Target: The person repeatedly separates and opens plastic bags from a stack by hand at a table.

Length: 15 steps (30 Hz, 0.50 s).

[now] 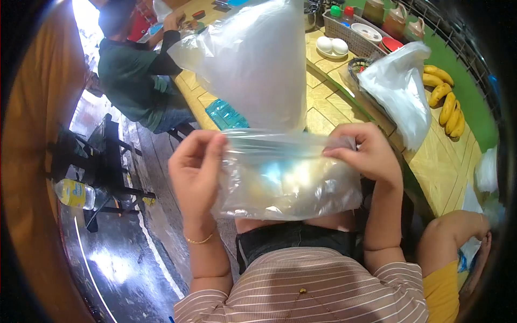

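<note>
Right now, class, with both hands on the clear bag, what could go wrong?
The left hand and right hand pinch the thin clear bag by its upper edge; pulling too hard might tear it. The large plastic bag is close beyond them, so a forward swing could knock it.

The table (447, 177) has a yellow, wood-patterned top; along its right edge runs a green wall (467, 89), with black wire grille (464, 40) above; left of the table, dark, glossy floor (126, 288) carries white stripes, glare and black furniture (107, 145); farther left hangs orange-brown covering (37, 113).
</note>
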### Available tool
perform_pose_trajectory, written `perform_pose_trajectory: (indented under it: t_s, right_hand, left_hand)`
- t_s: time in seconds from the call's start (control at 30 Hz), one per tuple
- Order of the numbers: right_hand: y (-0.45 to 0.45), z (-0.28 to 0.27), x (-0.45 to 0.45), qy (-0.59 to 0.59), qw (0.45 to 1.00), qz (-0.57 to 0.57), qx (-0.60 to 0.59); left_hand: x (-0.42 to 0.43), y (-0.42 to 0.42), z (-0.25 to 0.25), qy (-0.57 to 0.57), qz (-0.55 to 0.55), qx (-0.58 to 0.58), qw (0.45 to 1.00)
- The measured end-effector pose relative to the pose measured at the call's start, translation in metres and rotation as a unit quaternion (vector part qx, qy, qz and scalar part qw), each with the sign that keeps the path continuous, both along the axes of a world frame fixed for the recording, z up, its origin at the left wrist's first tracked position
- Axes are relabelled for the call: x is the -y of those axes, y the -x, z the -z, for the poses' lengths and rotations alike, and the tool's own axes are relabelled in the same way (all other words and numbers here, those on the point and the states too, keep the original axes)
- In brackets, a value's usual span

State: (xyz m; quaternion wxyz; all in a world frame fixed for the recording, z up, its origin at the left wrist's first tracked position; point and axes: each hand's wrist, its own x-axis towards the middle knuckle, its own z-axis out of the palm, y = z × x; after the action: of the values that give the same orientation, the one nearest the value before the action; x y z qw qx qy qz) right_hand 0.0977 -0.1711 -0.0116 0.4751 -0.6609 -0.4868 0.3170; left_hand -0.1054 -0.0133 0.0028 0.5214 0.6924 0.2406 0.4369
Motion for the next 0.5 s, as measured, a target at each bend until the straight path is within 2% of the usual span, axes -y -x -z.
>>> perform_pose_trajectory:
  t_s: [0.07,0.1,0.13,0.2,0.23,0.27,0.33,0.37,0.4,0.47,0.5]
  right_hand:
    - [-0.013,0.008,0.005,-0.096,0.991,0.082,-0.036]
    - [-0.017,0.009,0.004,-0.152,0.981,0.074,-0.091]
    - [-0.016,0.011,0.002,-0.152,0.981,0.076,-0.093]
    - [-0.006,0.007,-0.006,-0.241,0.937,0.157,-0.198]
    - [-0.009,0.011,-0.009,-0.267,0.934,0.151,-0.182]
    - [-0.007,0.01,-0.009,-0.269,0.933,0.152,-0.183]
    - [-0.002,0.007,-0.013,-0.226,0.955,0.13,-0.139]
    - [0.003,0.009,-0.016,-0.227,0.962,0.119,-0.093]
    - [0.008,0.007,-0.019,-0.227,0.962,0.116,-0.095]
    - [0.017,0.002,-0.022,-0.205,0.977,0.055,0.01]
    - [0.02,0.001,-0.022,-0.212,0.976,0.041,0.04]
  left_hand:
    - [-0.007,0.013,0.001,0.008,-0.002,-0.028,1.0]
    - [-0.009,0.018,0.002,0.018,-0.006,-0.053,0.998]
    - [-0.011,0.022,0.004,0.017,-0.004,-0.055,0.998]
    - [-0.012,0.024,0.003,-0.05,0.115,-0.24,0.963]
    - [-0.007,0.021,0.001,-0.129,0.112,-0.26,0.95]
    - [-0.002,0.015,-0.003,-0.131,0.112,-0.261,0.95]
    - [0.006,-0.001,-0.009,-0.277,0.084,-0.202,0.936]
    - [0.013,-0.011,-0.012,-0.277,0.082,-0.203,0.935]
    - [0.021,-0.021,-0.015,-0.235,0.108,-0.124,0.958]
    - [0.029,-0.039,-0.015,-0.191,0.13,-0.042,0.972]
    - [0.03,-0.046,-0.014,-0.128,0.173,-0.035,0.976]
